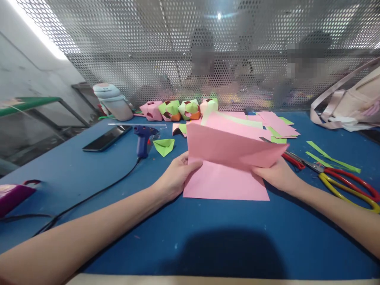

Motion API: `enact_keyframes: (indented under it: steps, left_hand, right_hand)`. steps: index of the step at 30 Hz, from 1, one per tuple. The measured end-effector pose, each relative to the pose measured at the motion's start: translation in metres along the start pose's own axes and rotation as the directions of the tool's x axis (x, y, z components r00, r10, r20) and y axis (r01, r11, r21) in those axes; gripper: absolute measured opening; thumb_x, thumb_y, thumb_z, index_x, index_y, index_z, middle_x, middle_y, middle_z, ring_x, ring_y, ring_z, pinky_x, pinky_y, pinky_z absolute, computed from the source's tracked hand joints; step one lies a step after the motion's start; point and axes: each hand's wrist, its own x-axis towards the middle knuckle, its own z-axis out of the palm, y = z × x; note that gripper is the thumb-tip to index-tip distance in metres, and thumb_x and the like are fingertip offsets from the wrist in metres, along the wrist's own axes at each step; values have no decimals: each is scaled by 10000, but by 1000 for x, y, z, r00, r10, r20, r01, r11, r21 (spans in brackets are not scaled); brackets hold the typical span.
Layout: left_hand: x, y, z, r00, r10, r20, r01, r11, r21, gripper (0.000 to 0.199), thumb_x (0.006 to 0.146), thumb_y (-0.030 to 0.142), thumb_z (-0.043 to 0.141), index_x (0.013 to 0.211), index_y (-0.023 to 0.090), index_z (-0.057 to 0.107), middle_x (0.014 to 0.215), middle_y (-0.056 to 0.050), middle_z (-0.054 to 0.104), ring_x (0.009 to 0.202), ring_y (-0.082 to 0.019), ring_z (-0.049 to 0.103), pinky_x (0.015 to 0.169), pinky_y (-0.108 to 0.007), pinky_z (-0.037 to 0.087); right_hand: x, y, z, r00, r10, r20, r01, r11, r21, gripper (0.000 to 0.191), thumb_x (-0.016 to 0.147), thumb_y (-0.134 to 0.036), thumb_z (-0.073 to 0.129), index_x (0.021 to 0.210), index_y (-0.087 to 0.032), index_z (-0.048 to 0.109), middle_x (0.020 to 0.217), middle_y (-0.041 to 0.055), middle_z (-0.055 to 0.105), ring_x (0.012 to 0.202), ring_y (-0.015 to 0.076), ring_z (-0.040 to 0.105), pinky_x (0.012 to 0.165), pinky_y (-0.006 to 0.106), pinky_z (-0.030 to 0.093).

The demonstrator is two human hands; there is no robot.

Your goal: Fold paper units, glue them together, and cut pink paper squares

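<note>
A sheet of pink paper [225, 182] is bent along a crease, its far half standing up and its near half sloping toward me. My left hand [178, 174] grips its left edge at the bend, thumb on top. At the opposite edge, my right hand [276, 174] pinches the paper with the thumb in front; its other fingers are mostly hidden. Behind the raised half lie more pink and green sheets, partly covered. Close to my right hand are scissors with red and yellow handles [350, 182] and a second red-handled tool [293, 160].
Left of the paper are a blue glue gun [143, 142] with a trailing cord, a folded green paper piece [164, 147] and a phone [107, 138]. Several folded paper shapes [170, 110] line the back near a bottle [114, 103]. Green strips [332, 158] and a bag [353, 99] are at right.
</note>
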Motion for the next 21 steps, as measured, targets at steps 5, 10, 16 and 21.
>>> enact_keyframes:
  steps: [5, 10, 16, 21]
  left_hand:
    - [2, -1, 2, 1000, -15, -5, 15, 995, 94, 265, 691, 272, 781, 880, 166, 628, 720, -13, 684, 631, -160, 655, 596, -266, 532]
    - [5, 2, -3, 996, 54, 74, -64, 989, 131, 320, 794, 336, 681, 1070, 178, 644, 1022, -85, 712, 894, -226, 685, 816, -369, 552]
    - [8, 24, -17, 911, 381, 161, -410, 782, 470, 247, 762, 324, 712, 972, 195, 720, 1104, -107, 701, 1049, -259, 641, 938, -392, 500]
    - [10, 28, -21, 910, 379, 168, -403, 709, 579, 138, 777, 306, 671, 817, 207, 759, 936, -90, 743, 917, -224, 683, 895, -347, 519]
  right_hand:
    - [2, -1, -10, 997, -70, -24, 71, 997, 39, 309, 724, -252, 698, 1031, -219, 706, 1043, 36, 727, 974, 265, 676, 841, 409, 566]
    - [-3, -1, -12, 989, -120, -88, 129, 986, 104, 150, 775, -302, 681, 901, -256, 749, 908, 2, 747, 889, 256, 700, 793, 416, 587]
    - [-9, -3, -12, 922, -342, 181, 323, 938, 125, 248, 840, -230, 605, 1048, -288, 728, 1081, 10, 721, 994, 210, 682, 888, 374, 561]
    - [-10, 2, -13, 965, -226, 131, 227, 974, 4, 224, 807, -324, 660, 1008, -257, 733, 965, 7, 742, 878, 225, 695, 791, 355, 576]
